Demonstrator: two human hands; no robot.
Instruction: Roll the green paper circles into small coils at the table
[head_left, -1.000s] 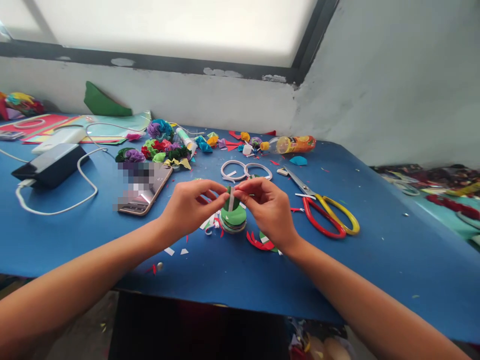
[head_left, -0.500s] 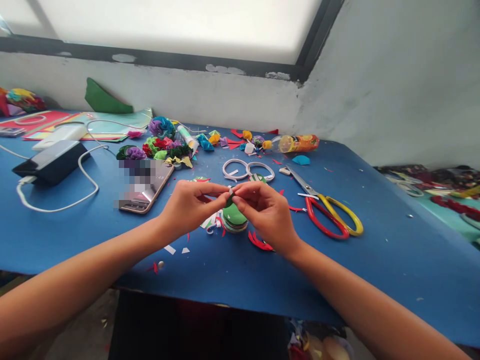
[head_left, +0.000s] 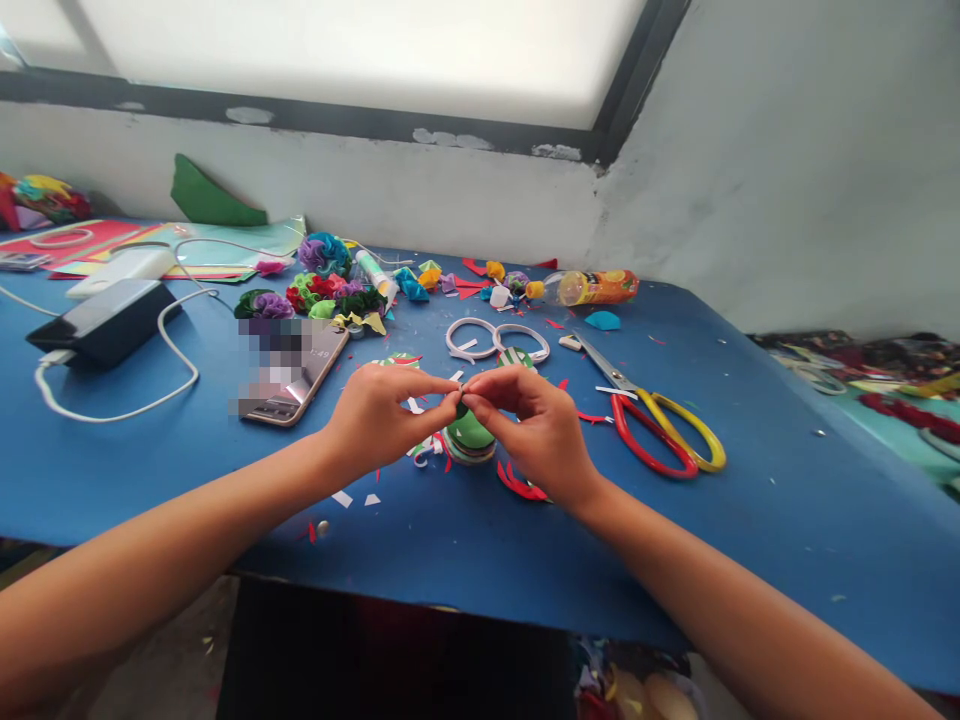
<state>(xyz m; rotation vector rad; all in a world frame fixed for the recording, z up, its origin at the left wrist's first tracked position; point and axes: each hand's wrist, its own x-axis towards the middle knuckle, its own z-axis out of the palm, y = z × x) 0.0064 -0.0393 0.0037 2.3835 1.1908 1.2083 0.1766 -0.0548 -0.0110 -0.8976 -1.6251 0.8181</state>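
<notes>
In the middle of the head view, my left hand and my right hand meet fingertip to fingertip. Both pinch a small green piece with white backing, mostly hidden by the fingers; it looks like a bit of paper. Just below it stands a stack of round green-topped discs on the table. Red curled strips lie beside the stack, partly under my right hand. Behind the hands is a striped green and white disc.
Scissors with red and yellow handles lie open at right. A phone and a dark power bank with a white cable are at left. White rings, a juice bottle, and ruffled flowers sit behind on the blue table.
My fingertips have closed further over the small piece, so less of it shows. My left fingers have tilted slightly downward; the rest stays in place.
</notes>
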